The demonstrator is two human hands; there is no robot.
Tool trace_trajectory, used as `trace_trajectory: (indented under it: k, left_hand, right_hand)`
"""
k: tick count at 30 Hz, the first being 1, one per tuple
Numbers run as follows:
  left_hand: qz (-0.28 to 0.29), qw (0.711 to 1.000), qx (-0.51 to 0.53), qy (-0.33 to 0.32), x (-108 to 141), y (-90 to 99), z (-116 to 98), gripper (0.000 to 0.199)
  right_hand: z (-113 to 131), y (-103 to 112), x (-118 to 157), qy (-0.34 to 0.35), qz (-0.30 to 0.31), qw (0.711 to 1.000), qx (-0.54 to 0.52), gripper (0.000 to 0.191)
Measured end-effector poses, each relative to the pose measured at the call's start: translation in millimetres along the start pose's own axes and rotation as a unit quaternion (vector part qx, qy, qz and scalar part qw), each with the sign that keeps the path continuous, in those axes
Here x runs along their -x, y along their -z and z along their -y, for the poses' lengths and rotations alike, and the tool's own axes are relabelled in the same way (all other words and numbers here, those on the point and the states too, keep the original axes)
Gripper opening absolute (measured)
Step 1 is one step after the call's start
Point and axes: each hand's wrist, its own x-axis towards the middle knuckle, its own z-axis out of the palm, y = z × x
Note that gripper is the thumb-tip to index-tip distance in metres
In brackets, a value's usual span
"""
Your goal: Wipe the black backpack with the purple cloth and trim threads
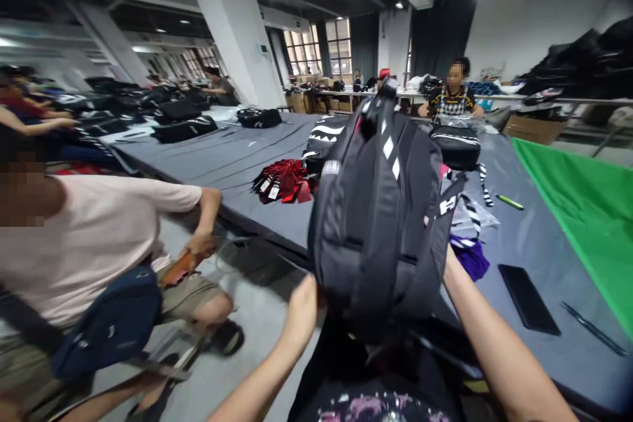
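Observation:
I hold a black backpack (pixel 378 211) up in front of me, upright, its back panel and shoulder straps facing me. My left hand (pixel 301 313) grips its lower left side, fingers tucked behind the fabric. My right hand (pixel 448 257) is mostly hidden behind the bag's lower right edge; only the wrist and forearm show. White stripes mark the bag's top and straps.
A large grey table (pixel 539 244) carries a black phone (pixel 528 298), a pen (pixel 593 328), a green marker (pixel 509 201), red tags (pixel 284 179), more black bags (pixel 457 145) and a green cloth (pixel 583 211). A person in a pink shirt (pixel 93 237) sits at left; another sits across the table (pixel 452 99).

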Motion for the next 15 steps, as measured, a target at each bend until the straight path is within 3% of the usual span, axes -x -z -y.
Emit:
trace_trajectory:
  k: [1, 2, 3, 4, 6, 7, 9, 11, 13, 15]
  left_hand:
    - [0.158, 0.987, 0.0, -0.002, 19.6, 2.2, 16.2, 0.051]
    - [0.249, 0.968, -0.012, 0.01, 32.4, 8.1, 27.2, 0.047]
    - [0.293, 0.956, -0.033, 0.016, 38.2, 15.0, 32.2, 0.044]
    - [0.3, 0.952, -0.063, 0.002, 37.2, 20.1, 31.8, 0.043]
    - [0.257, 0.953, -0.115, -0.107, 19.9, 14.3, 19.8, 0.038]
    - [0.237, 0.943, -0.126, -0.196, 7.4, 0.4, 12.3, 0.034]
    - [0.219, 0.901, -0.152, -0.341, -13.5, -47.0, 2.9, 0.035]
    - [0.218, 0.87, -0.211, -0.39, -17.4, -105.9, 4.8, 0.058]
    - [0.229, 0.844, -0.242, -0.42, -2.5, -155.3, 14.7, 0.067]
    - [0.229, 0.83, -0.237, -0.45, 17.9, -180.2, 25.6, 0.064]
  right_hand:
    - [-8.8, 11.7, 11.9, -0.024, -0.01, 1.0, -0.009, 0.069]
    - [-17.1, 20.3, 22.4, -0.045, -0.022, 0.999, -0.011, 0.064]
    - [-24.7, 25.5, 31.1, -0.064, -0.035, 0.997, -0.009, 0.06]
    - [-31.4, 27.3, 37.7, -0.079, -0.049, 0.996, -0.006, 0.057]
    - [-41.8, 22.0, 45.2, -0.097, -0.072, 0.993, 0.0, 0.058]
    - [-45.4, 16.5, 46.8, -0.101, -0.078, 0.992, 0.002, 0.059]
    - [-49.3, 4.5, 49.3, -0.098, -0.077, 0.992, 0.007, 0.058]
    - [-50.2, -2.8, 54.1, -0.079, -0.063, 0.995, 0.012, 0.055]
    - [-50.8, -2.6, 62.1, -0.055, -0.043, 0.997, 0.013, 0.049]
    - [-52.8, 2.8, 70.6, -0.045, -0.025, 0.999, 0.012, 0.045]
